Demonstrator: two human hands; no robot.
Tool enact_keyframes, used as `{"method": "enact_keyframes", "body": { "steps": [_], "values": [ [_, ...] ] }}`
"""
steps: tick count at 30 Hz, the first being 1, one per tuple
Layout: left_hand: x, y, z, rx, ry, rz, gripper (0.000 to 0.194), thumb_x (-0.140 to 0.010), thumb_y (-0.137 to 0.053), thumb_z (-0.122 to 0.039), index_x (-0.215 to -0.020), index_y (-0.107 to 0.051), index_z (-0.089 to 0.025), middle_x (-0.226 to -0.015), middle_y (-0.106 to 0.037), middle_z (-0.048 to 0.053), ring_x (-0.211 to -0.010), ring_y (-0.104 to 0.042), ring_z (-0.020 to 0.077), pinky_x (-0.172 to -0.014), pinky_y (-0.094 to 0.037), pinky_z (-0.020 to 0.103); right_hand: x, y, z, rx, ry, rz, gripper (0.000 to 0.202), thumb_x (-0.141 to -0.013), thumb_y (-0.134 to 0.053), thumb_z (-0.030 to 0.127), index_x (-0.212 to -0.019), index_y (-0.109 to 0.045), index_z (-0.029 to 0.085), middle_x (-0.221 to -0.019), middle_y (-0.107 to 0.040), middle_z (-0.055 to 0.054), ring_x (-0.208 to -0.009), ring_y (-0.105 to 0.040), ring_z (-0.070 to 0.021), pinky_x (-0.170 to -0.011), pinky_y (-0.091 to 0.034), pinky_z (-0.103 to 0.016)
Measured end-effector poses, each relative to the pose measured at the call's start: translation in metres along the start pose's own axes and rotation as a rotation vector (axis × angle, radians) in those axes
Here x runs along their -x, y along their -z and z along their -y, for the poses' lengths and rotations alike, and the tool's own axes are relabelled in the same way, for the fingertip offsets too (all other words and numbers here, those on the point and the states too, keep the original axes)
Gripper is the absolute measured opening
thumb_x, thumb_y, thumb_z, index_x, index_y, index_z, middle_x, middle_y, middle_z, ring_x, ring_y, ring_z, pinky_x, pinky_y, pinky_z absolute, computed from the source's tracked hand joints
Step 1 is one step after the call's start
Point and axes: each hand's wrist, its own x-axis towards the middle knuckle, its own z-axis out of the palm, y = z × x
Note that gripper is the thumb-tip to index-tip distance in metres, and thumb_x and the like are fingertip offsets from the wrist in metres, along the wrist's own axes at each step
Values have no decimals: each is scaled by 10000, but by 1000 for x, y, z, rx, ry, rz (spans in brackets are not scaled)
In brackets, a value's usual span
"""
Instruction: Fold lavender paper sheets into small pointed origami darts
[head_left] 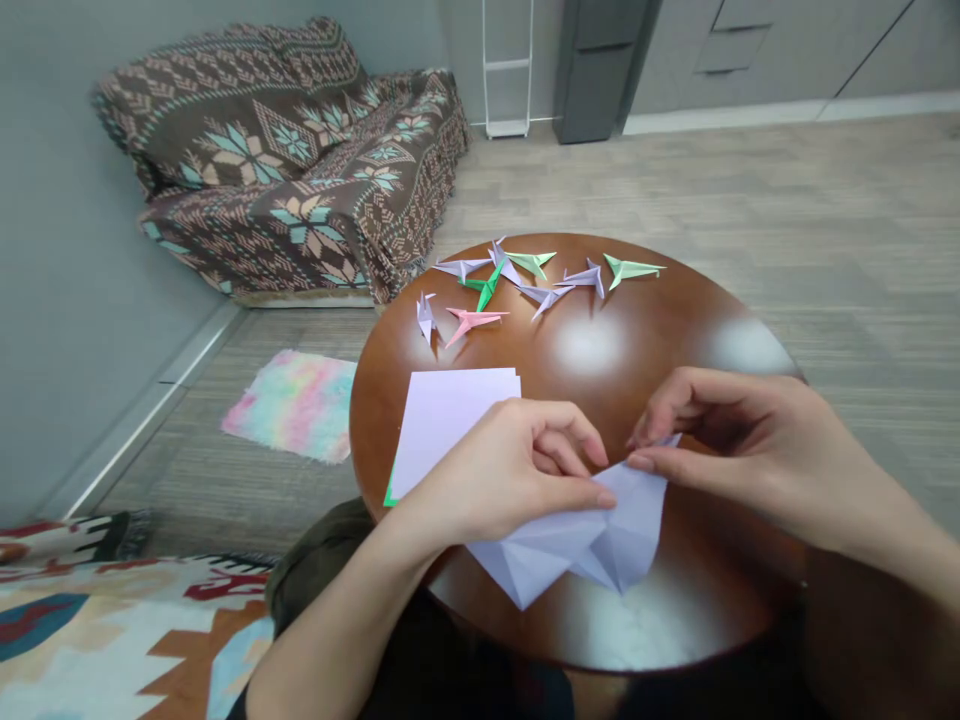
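Note:
A creased lavender sheet of origami paper (pixel 555 545) is held up over the near part of the round table, its lower edge zigzagging with folds. My left hand (pixel 517 465) pinches its upper edge near the middle, thumb on the near side. At the upper right corner, my right hand (pixel 720 440) grips the paper between thumb and fingertips. Beside my left wrist lies a stack of square paper (pixel 450 415), lavender on top with a green edge showing below. Part of the held sheet is hidden behind my left hand and forearm.
Several folded paper figures lie along the far side of the brown round table (pixel 660 340), among them a pink one (pixel 472 322), a dark green one (pixel 486 287) and a light green one (pixel 630 270). Beyond stands a sofa (pixel 300 190) under a patterned cover. A pastel mat (pixel 296 405) lies on the floor.

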Motion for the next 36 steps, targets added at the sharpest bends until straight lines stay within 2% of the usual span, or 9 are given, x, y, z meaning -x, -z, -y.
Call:
{"method": "enact_keyframes", "body": {
  "steps": [3,5,7,8,12,14,17,23,36],
  "values": [
    [-2,-2,1,11,13,-14,280,-663,-910,-179,-816,-681,-134,-661,-698,-12,-595,-601,78,-562,-437,163,-1,-3,-1,-53,2,-39,259,-752,-903,343,-832,-692,215,-768,-749,-6,-671,-667,-151,-601,-491,-225],
    [-3,-4,2,55,-13,-48,272,-656,-914,-176,-800,-688,-128,-660,-696,-13,-604,-609,80,-570,-441,164,-2,-7,-2,-104,-4,-115,314,-742,-911,321,-950,-694,231,-801,-765,-9,-676,-682,-159,-603,-505,-230],
    [-5,-8,3,116,-77,-128,265,-659,-913,-176,-794,-691,-127,-651,-688,-21,-596,-598,72,-569,-434,161,-4,-14,-2,-205,-16,-209,417,-739,-912,306,-1078,-677,249,-794,-765,0,-679,-689,-168,-616,-526,-238],
    [-6,-9,3,142,-116,-185,264,-662,-913,-179,-794,-690,-128,-650,-686,-23,-593,-591,69,-567,-428,159,-6,-17,-2,-275,-26,-209,450,-746,-906,301,-1126,-670,258,-796,-765,6,-692,-697,-173,-636,-541,-246],
    [-8,-13,5,170,-229,-383,267,-687,-906,-217,-794,-675,-137,-658,-692,-23,-574,-564,59,-541,-397,155,-10,-28,-4,-389,-64,-65,192,-805,-856,314,-923,-752,202,-826,-763,-13,-734,-682,-160,-665,-542,-223],
    [-9,-13,5,181,-242,-371,279,-684,-908,-213,-798,-665,-141,-657,-685,-29,-577,-568,58,-545,-409,150,-10,-30,-6,-396,-80,-50,150,-819,-841,313,-854,-769,187,-791,-750,-10,-706,-656,-147,-640,-526,-207],
    [-8,-14,3,220,-230,-284,295,-680,-909,-197,-815,-653,-142,-678,-677,-35,-578,-588,61,-546,-451,147,-9,-28,-7,-406,-105,-19,129,-819,-840,300,-832,-785,184,-762,-746,-1,-659,-640,-134,-604,-512,-197],
    [-5,-13,-2,272,-296,-250,207,-832,-798,-300,-808,-688,-127,-578,-604,-36,-475,-534,60,-455,-441,150,-7,-24,-6,-400,-180,221,122,-851,-808,276,-924,-820,180,-820,-775,-18,-699,-668,-148,-648,-518,-214],
    [-3,-9,-2,294,-308,-266,225,-817,-807,-318,-780,-694,-126,-566,-636,-21,-443,-564,69,-437,-459,159,-7,-22,-3,-418,-277,301,157,-779,-846,281,-835,-782,149,-694,-659,6,-589,-521,-105,-545,-425,-201]
  ]
}}
